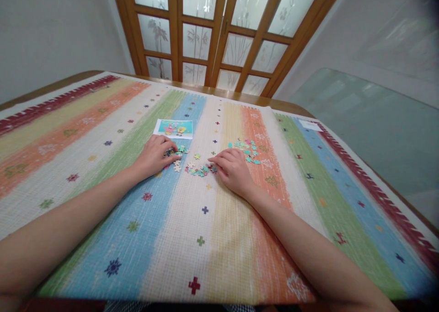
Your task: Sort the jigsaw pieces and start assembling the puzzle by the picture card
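Table covered by a woven cloth [240, 239], coarse weave, broad lengthwise stripes of red, yellow, orange, cream, green and blue, scattered with small cross and star motifs. Wooden table edge shows at the far side.

Puzzle pieces [199, 169]: small, flat, knobbed card shapes, mostly teal, pink and cream, lying loose in a low scatter between the two hands on the blue and cream stripes. A second cluster [245, 148], mostly teal, lies just beyond the right hand on the orange stripe. A few more pieces [180, 150] sit at the left fingertips.

Picture card [173, 128]: flat glossy rectangle with a white border and a cartoon print on teal ground, lying just beyond the left hand, apart from it.

Left hand [154, 156]: palm down, forearm laid across the cloth from the near left corner. Fingers bent and drawn together, tips pressed down among the pieces at its far side. Whether it pinches one, cannot tell.

Right hand [233, 168]: palm down, forearm coming in from the near right. Fingers loosely curled, pointing left, tips touching the edge of the middle scatter. No piece visibly lifted, grip cannot be made out.

Behind: wooden-framed door [219, 33] with frosted etched panes; plain pale walls; a glass sheet [370, 120] leaning at right.
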Demonstrator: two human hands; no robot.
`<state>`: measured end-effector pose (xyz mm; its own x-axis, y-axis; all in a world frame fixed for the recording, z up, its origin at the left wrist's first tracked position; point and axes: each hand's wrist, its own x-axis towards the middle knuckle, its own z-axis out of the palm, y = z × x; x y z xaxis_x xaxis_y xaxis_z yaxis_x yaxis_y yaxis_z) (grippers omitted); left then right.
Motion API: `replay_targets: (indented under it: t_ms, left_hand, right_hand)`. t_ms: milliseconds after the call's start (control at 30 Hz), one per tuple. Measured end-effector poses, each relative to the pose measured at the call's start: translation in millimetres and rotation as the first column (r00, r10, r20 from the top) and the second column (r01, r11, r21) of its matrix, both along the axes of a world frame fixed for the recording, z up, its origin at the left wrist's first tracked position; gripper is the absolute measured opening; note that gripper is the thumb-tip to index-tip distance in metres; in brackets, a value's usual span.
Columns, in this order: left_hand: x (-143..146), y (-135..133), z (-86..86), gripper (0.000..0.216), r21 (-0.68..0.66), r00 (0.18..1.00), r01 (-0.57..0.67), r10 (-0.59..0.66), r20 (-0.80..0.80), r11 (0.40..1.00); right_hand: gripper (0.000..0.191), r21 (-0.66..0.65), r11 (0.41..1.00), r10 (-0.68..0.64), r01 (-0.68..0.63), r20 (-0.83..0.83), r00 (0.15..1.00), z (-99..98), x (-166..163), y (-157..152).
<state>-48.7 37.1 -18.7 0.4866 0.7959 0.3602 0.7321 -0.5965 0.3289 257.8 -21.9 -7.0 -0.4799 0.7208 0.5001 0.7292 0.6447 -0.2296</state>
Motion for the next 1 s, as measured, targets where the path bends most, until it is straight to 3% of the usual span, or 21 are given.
replay_targets:
  t_ms: [267, 467, 567, 767, 1000]
  left_hand:
    - [0.8, -1.3, 2.1, 0.037, 0.030, 1.000, 0.001, -0.001, -0.008, 1.000]
    - [6.9, -6.7, 10.1, 0.038, 0.134, 0.999, -0.033, 0.037, -0.030, 0.990]
    - [14.4, -12.0, 16.2, 0.035, 0.140, 1.000, 0.006, -0.009, 0.022, 0.990]
    - [36.7, -32.8, 28.0, 0.029, 0.048, 0.974, 0.117, -0.124, 0.188, 0.992]
    - [50.4, -50.0, 33.2, 0.030, -0.007, 0.954, 0.194, -0.188, 0.233, 0.981]
  right_hand:
    - [0.024, -0.007, 1.000, 0.009, -0.009, 0.006, 1.000, -0.2, -0.2, 0.1]
    - [0.025, -0.020, 1.000, 0.008, -0.008, 0.014, 1.000, 2.1, -1.1, 0.1]
    - [0.026, -0.017, 1.000, 0.004, -0.004, 0.004, 1.000, 5.1, -3.1, 0.3]
    - [0.019, -0.141, 0.989, 0.019, -0.038, -0.131, 0.991, 14.6, -21.7, -7.6]
    - [0.008, -0.271, 0.956, 0.024, -0.116, -0.321, 0.947, 19.0, -43.9, -18.1]
